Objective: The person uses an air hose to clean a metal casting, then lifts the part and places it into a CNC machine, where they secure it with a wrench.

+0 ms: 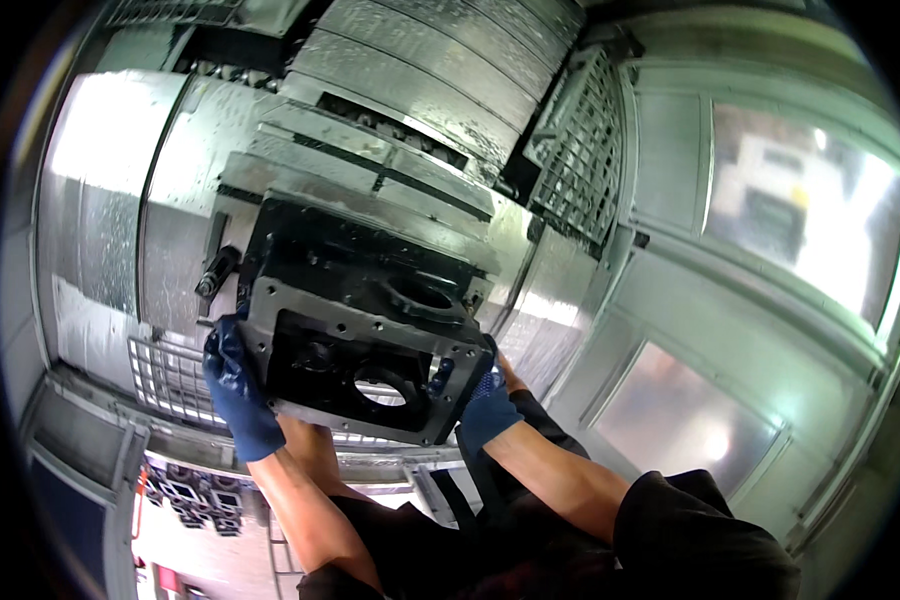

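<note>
Both gloved hands, left hand (238, 385) and right hand (485, 400), are gripping the black metal housing (360, 330) mid-frame inside the machine enclosure (110, 200). Looks heavy, could be slipping off wet gloves.

Both gloved hands' fingers vanish behind the black casting (365, 335), and the stacked parts (195, 495) at 7 o'clock are too small to make out.

Both gloved hands, left hand (238, 385) and right hand (487, 405), raised, fingers curled.
</note>
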### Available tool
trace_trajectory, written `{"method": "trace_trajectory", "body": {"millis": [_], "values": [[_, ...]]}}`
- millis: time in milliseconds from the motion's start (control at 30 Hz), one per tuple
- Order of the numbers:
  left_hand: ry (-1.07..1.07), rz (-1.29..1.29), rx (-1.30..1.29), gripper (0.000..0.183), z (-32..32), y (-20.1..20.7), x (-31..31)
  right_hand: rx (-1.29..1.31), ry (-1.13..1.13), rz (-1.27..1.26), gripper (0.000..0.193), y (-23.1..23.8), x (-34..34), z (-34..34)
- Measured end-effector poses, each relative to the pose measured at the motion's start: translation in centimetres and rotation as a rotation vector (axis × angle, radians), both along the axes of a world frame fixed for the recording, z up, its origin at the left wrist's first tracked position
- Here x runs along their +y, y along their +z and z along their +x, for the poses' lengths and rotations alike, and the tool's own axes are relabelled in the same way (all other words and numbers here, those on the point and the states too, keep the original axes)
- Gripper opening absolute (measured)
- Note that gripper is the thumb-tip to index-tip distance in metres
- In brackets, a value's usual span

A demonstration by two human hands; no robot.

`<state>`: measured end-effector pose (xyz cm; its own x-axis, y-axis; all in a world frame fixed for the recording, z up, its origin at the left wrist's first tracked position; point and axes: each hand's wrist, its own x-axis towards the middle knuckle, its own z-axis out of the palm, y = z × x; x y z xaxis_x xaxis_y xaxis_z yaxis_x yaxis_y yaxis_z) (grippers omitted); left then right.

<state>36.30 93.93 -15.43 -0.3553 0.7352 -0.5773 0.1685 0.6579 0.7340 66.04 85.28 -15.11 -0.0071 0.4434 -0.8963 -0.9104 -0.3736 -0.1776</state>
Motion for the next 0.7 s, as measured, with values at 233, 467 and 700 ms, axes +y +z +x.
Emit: {"method": "trace_trajectory", "body": {"millis": [233, 467, 700], "values": [[0.058, -0.062, 0.073, 0.049, -0.7, -1.0, -0.7, -0.028, -0.112, -0.055, 0.029, -0.1, 0.4, 0.4], [0.309, -0.169, -0.037, 0.053, -1.3, -1.8, -0.4, -0.044, -0.220, -0.101, 0.037, 1.1, 0.2, -1.5], [0.300, -0.187, 0.010, 0.053, 0.1, 0.0, 0.7, -0.163, -0.294, 0.001, 0.035, -1.8, -2.1, -2.8]]}}
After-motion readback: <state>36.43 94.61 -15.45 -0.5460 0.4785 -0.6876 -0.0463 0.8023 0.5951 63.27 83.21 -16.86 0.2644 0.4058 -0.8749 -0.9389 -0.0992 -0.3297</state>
